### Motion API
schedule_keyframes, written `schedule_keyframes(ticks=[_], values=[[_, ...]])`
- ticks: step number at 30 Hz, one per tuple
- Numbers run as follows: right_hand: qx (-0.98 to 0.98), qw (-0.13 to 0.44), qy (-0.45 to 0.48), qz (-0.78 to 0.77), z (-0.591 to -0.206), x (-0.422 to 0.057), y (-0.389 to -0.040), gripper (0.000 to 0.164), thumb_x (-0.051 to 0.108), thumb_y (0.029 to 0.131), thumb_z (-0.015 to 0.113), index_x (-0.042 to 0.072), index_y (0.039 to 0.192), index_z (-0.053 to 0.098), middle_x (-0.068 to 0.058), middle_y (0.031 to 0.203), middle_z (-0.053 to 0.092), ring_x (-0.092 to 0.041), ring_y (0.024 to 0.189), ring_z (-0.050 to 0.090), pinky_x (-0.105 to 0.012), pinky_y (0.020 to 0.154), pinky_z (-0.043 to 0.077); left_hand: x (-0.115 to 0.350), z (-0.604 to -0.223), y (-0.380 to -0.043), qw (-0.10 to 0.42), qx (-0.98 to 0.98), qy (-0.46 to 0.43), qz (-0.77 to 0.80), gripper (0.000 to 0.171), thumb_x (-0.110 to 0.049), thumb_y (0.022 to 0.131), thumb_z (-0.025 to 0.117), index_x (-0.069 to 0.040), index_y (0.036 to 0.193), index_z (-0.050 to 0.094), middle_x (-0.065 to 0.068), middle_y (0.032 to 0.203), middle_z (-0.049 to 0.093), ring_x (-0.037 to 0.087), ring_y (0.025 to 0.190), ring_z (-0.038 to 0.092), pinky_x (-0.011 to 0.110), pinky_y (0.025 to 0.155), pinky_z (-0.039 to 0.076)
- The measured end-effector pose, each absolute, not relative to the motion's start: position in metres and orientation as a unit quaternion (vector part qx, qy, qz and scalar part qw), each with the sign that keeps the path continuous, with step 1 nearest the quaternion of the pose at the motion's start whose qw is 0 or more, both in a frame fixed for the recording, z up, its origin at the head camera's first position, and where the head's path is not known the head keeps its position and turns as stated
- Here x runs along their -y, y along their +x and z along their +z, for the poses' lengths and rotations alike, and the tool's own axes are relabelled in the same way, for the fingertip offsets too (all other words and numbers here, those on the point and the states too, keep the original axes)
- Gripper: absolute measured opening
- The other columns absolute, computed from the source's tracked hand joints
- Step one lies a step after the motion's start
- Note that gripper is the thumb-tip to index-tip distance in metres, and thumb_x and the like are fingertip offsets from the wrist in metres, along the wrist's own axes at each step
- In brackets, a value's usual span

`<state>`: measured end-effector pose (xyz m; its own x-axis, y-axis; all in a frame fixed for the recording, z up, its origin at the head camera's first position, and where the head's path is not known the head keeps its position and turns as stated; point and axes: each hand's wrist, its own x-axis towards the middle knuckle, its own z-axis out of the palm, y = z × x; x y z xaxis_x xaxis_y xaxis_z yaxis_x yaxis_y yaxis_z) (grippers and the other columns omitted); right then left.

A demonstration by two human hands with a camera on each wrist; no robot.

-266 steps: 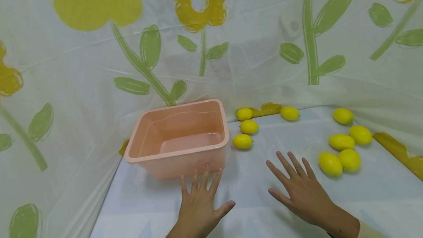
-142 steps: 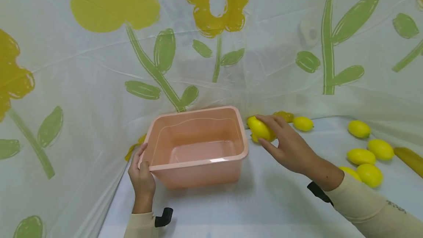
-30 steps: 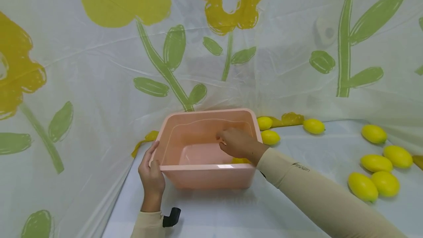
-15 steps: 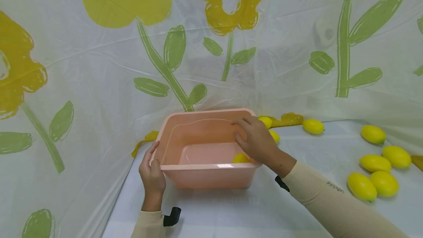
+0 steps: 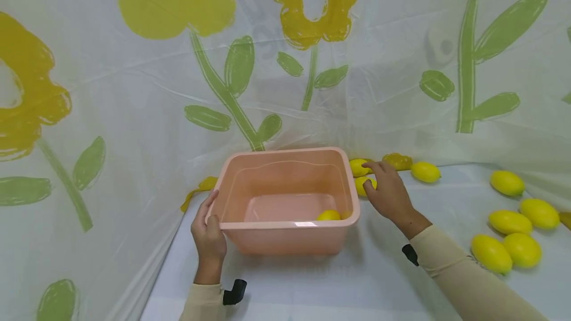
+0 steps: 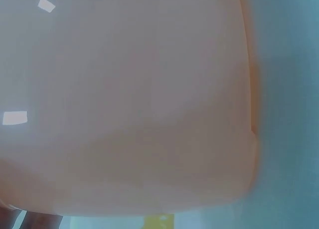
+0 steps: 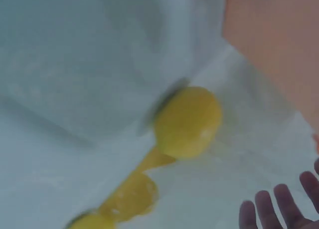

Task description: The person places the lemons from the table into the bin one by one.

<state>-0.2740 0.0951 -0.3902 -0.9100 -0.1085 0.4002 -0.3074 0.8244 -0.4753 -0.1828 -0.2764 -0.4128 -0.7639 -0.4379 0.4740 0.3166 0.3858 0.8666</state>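
A pink plastic basin (image 5: 285,239) stands on the table, with one lemon (image 5: 328,215) visible at its front right inside. My left hand (image 5: 208,244) grips the basin's left rim, thumb on the near side; the basin's outer wall (image 6: 149,89) fills most of the left wrist view. Just right of the basin, my right hand (image 5: 391,198) hovers at two lemons, a rear lemon (image 5: 358,167) and a front lemon (image 5: 363,187) partly covered by its fingertips. Its fingers are spread and loosely bent, with nothing held. One lemon (image 7: 188,123) lies beyond the fingers (image 7: 285,204) in the right wrist view.
A single lemon (image 5: 426,172) lies near the back edge. Several more, including a lemon (image 5: 491,253), are grouped at the right of the table (image 5: 312,291). A flower-printed sheet (image 5: 379,88) hangs close behind the basin.
Earlier, my right hand took a lemon from beside the basin and released it inside. Since then it has come out over the right rim to the nearby lemons. My left hand keeps the rim.
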Motion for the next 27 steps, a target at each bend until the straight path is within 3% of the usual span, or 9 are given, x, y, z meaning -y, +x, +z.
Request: schedule_keyframes(ticks=[10, 20, 27], values=[[0.968, 0.018, 0.115, 0.224, -0.42, -0.115, -0.301, 0.051, 0.022, 0.086, 0.057, 0.008, 0.133, 0.043, -0.025, 0.136, 0.038, -0.046, 0.119, 0.039, -0.064, 0.094, 0.035, 0.279, -0.416, -0.186, 0.348, 0.763, 0.032, -0.544, 0.05, 0.001, 0.087, 0.031, -0.014, 0.129, 0.054, -0.003, 0.139, 0.046, 0.017, 0.128, 0.044, 0.033, 0.094, 0.04], [0.964, -0.052, 0.119, 0.231, -0.428, -0.118, -0.322, 0.058, 0.023, 0.086, 0.06, 0.013, 0.139, 0.037, -0.024, 0.143, 0.03, -0.047, 0.124, 0.033, -0.066, 0.095, 0.032, 0.278, -0.415, -0.186, 0.356, 0.767, 0.033, -0.534, 0.052, -0.002, 0.087, 0.03, -0.022, 0.128, 0.055, -0.011, 0.138, 0.046, 0.011, 0.127, 0.045, 0.036, 0.094, 0.042], [0.967, -0.074, 0.14, 0.2, -0.435, -0.118, -0.325, 0.063, 0.028, 0.087, 0.06, 0.013, 0.142, 0.033, -0.024, 0.145, 0.029, -0.05, 0.122, 0.036, -0.066, 0.092, 0.034, 0.279, -0.417, -0.186, 0.359, 0.762, 0.026, -0.538, 0.051, 0.0, 0.087, 0.03, -0.019, 0.127, 0.055, -0.005, 0.138, 0.047, 0.014, 0.127, 0.045, 0.036, 0.095, 0.041]])
